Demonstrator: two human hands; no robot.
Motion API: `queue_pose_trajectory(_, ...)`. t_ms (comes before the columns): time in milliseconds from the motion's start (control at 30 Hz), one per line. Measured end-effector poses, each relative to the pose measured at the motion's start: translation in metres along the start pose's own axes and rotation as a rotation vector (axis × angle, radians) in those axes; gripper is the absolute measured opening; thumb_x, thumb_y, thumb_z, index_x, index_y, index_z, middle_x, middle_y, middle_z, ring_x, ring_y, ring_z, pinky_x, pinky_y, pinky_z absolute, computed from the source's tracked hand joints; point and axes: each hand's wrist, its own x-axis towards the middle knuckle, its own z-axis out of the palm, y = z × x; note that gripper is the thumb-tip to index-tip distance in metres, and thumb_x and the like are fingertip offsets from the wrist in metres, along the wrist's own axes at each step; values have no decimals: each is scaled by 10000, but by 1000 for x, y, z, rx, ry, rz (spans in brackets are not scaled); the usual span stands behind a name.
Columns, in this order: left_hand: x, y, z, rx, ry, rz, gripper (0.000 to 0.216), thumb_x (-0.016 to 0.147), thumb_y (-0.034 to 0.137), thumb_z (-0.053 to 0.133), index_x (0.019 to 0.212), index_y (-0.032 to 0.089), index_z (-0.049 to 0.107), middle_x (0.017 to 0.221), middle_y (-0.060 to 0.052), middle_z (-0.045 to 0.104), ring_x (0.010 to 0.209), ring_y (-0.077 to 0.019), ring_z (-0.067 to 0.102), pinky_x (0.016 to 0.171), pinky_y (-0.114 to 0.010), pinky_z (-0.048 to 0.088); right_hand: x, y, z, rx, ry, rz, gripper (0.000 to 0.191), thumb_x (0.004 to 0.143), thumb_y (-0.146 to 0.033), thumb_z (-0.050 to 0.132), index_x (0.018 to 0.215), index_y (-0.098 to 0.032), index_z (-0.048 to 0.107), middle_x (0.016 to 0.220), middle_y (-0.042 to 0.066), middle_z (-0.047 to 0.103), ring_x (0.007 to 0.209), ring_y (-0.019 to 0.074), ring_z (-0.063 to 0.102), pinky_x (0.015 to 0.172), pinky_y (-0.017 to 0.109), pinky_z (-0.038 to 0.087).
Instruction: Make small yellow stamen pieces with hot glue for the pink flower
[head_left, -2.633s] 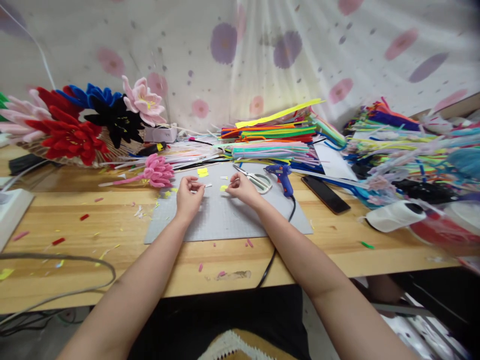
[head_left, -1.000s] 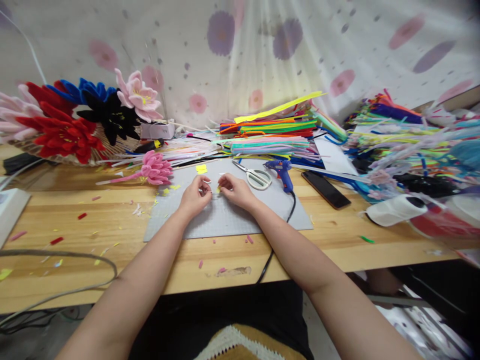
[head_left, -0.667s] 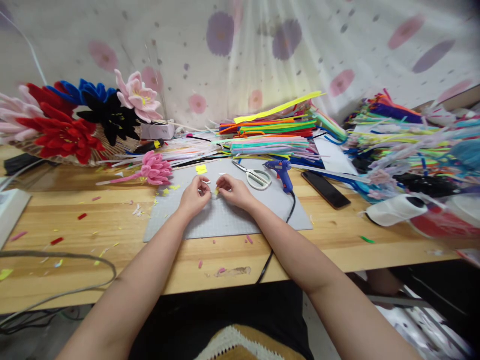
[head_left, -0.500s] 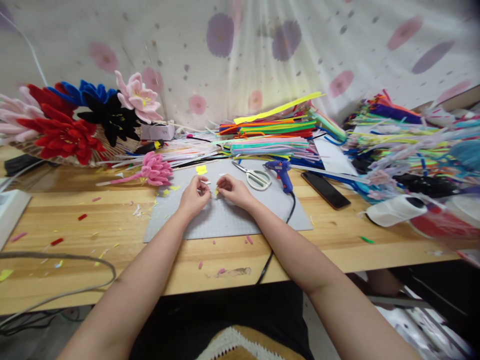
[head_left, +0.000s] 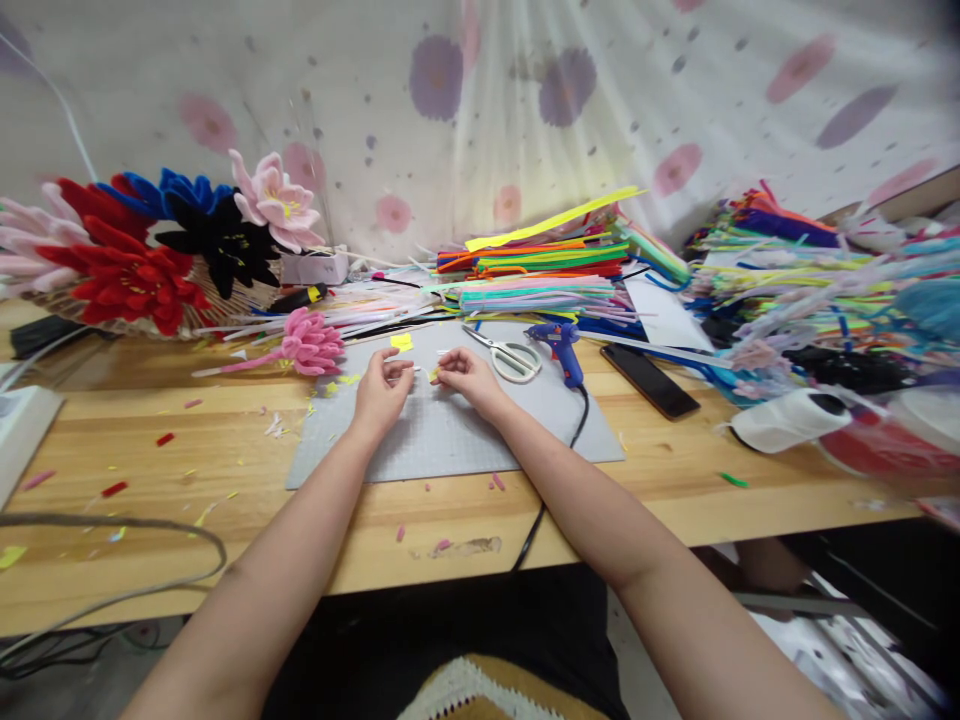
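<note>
My left hand is over the grey cutting mat, its fingers curled, with a thin whitish strand showing at the fingertips. Just across from it, my right hand pinches a small yellow piece. The strand appears to run between the two hands, but it is too fine to make out fully. Behind the hands lies a yellow square on the mat, and yellow scraps are scattered left of my left hand. Scissors rest close to my right hand.
A blue glue gun with a black cord sits right of the scissors, near a phone. A pink fuzzy flower lies at the mat's left. Bundles of pipe cleaners line the back; finished flowers stand at the left.
My left hand has shifted slightly left and its fingers look looser, widening the gap between the hands. The right hand stays nearly in place, still pinching the yellow piece.
</note>
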Motion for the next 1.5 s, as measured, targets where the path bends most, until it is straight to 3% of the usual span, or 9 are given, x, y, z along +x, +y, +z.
queue_pose_trajectory(100, -3, 8, 4, -57, 56, -56, 357, 662, 271, 641, 969, 178, 485, 819, -28, 653, 727, -128, 632, 642, -263, 518, 1, 0, 2, -25, 32, -13, 201, 642, -173, 618, 771, -179, 464, 651, -55, 569, 594, 81, 614, 563, 200, 463)
queue_pose_trajectory(233, -12, 26, 10, -256, 31, -266, 286, 687, 226, 636, 911, 139, 482, 724, -35, 647, 657, -131, 638, 610, -279, 522, 3, 2, 2, -102, 24, -75, 178, 634, -161, 590, 773, -177, 479, 670, -51, 566, 601, 80, 601, 585, 215, 465)
queue_pose_trajectory(333, -17, 35, 13, -329, 14, -338, 318, 662, 195, 669, 908, 133, 477, 737, -50, 654, 676, -149, 652, 617, -302, 532, 4, 4, 2, -160, 13, -134, 181, 630, -187, 590, 777, -182, 484, 700, -44, 574, 630, 84, 592, 622, 232, 476)
queue_pose_trajectory(533, -15, 34, 12, -351, 58, -351, 362, 614, 191, 702, 891, 145, 473, 729, -25, 632, 661, -140, 640, 554, -259, 516, 4, 6, 5, -145, 6, -127, 206, 636, -226, 599, 791, -191, 468, 708, -37, 588, 628, 94, 610, 633, 247, 490)
queue_pose_trajectory(933, -12, 35, 12, -417, 131, -382, 365, 603, 144, 673, 866, 168, 421, 728, 5, 606, 630, -98, 601, 604, -269, 515, 4, 4, 8, -4, -37, -56, 334, 587, -291, 699, 784, -196, 446, 668, -57, 593, 639, 106, 643, 586, 232, 519)
queue_pose_trajectory(1500, -13, 35, 10, -416, 75, -379, 333, 646, 167, 679, 902, 134, 469, 775, -66, 667, 676, -144, 651, 640, -302, 534, 4, 5, 7, 29, -16, -36, 322, 594, -274, 689, 791, -194, 447, 686, -57, 577, 633, 95, 630, 611, 239, 523)
